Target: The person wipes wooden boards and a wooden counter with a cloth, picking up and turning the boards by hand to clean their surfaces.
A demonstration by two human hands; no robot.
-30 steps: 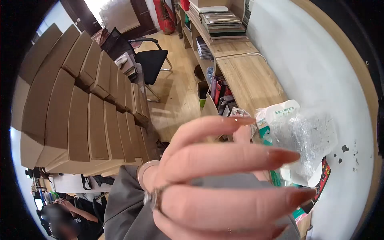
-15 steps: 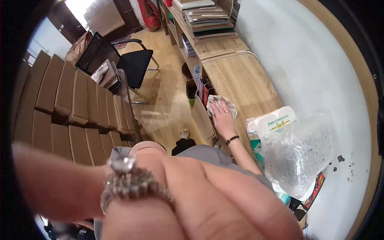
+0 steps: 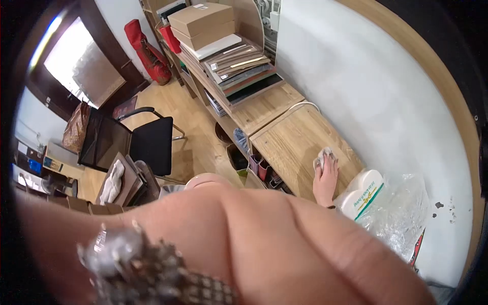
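On the wooden desktop (image 3: 297, 142), my right hand (image 3: 327, 180) presses down on a crumpled white cloth (image 3: 325, 154). The cloth shows under and between its fingers. A plastic-wrapped pack of paper rolls (image 3: 363, 193) with green lettering stands right beside that wrist. My left hand (image 3: 244, 239) fills the bottom of the view, very close to the camera and blurred. A chunky jewelled ring (image 3: 147, 264) sits on one of its fingers. Its fingertips are out of view, so whatever it touches is hidden.
Clear plastic wrap (image 3: 404, 213) lies by the wall. Stacked boards (image 3: 241, 66) and a cardboard box (image 3: 201, 23) sit farther along the desk. A black chair (image 3: 152, 145) stands on the wooden floor, left of the desk. Beyond it is a red bag (image 3: 147, 53) near the door.
My right hand has moved the cloth from the desk's front edge across toward the wall. The camera has tilted up, showing more of the door and shelf. My left hand stays close to the lens.
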